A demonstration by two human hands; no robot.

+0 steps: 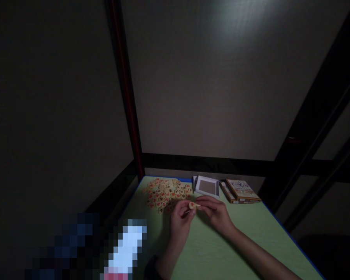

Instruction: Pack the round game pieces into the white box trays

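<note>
My left hand [179,221] and my right hand [216,213] meet over the green table [251,237]. Both pinch a small round wooden game piece [191,205] between their fingertips, and a thin pale stick pokes out beside it. Just beyond the hands lies a pile of several round wooden pieces [165,193] with red and dark markings, spread at the table's far left.
A white shallow tray [207,186] sits at the far edge, with a flat brown game box [241,190] to its right. Dark frame bars and pale walls surround the table. A blurred patch covers the lower left.
</note>
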